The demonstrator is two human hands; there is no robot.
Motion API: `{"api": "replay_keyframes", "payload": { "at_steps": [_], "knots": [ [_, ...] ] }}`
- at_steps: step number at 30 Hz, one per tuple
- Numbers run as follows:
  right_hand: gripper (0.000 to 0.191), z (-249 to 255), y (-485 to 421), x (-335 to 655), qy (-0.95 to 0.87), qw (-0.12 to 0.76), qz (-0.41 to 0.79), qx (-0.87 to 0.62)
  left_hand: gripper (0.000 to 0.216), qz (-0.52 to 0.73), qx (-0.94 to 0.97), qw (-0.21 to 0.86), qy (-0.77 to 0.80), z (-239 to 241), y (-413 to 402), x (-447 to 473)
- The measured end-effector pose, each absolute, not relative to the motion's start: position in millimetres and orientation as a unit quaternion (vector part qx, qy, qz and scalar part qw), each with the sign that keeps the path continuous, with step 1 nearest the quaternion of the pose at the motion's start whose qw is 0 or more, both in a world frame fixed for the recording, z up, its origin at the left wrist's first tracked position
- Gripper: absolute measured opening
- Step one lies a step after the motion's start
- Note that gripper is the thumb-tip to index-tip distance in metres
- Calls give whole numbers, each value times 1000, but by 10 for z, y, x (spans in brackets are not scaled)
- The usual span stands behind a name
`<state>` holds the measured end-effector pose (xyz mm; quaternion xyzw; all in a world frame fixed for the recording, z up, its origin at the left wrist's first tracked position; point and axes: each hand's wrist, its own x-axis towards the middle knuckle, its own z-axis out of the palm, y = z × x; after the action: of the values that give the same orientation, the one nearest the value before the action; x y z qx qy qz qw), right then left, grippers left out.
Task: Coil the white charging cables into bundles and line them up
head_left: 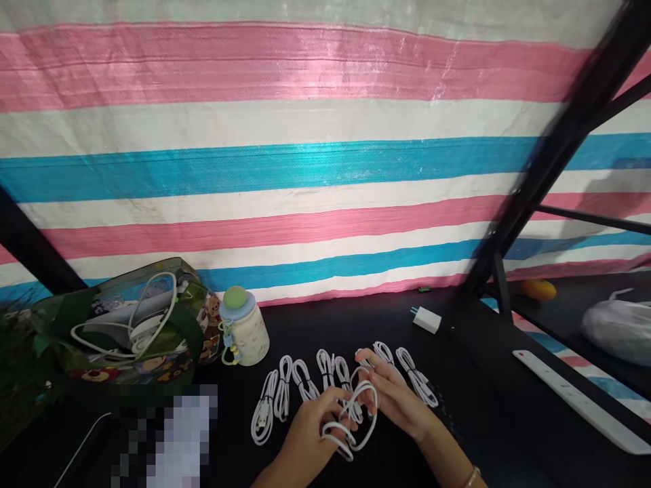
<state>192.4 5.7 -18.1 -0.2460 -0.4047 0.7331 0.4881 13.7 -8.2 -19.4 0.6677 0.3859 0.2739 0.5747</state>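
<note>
A white cable (375,415) hangs in loose loops between my two hands, above the dark table. My left hand (311,428) is closed around part of the loops. On the other side, my right hand (392,396) has its fingers bent around the cable's upper strands. Behind and beside my hands lie several coiled white cables in a row, each bound with a dark tie. One coiled cable (263,412) is at the left end, its USB plug showing, and another coil (418,378) is at the right end. My hands partly cover the coils in the middle.
A white charger (426,320) lies behind the row. To the left stand a lidded cup (254,337) and a see-through bag (127,369) with a white cable on top. At right are a power strip (580,400), a black frame post (529,183), a yellow-orange fruit (539,290) and a plastic bag (620,329).
</note>
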Motion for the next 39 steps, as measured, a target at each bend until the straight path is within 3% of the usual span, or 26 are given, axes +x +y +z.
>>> {"api": "replay_keyframes", "payload": {
  "at_steps": [11, 19, 30, 39],
  "knots": [
    [37, -329, 33, 1960, -411, 455, 759, -219, 32, 266, 707, 524, 393, -89, -85, 84],
    [35, -385, 52, 2032, -399, 509, 725, -237, 31, 307, 694, 523, 388, -14, -47, 1],
    [40, -81, 17, 1888, -402, 539, 668, -319, 26, 346, 650, 577, 355, -87, -27, 19],
    [32, 27, -1, 1646, -491, 550, 581, -344, 31, 324, 542, 681, 370, -91, 9, 2]
  ]
}}
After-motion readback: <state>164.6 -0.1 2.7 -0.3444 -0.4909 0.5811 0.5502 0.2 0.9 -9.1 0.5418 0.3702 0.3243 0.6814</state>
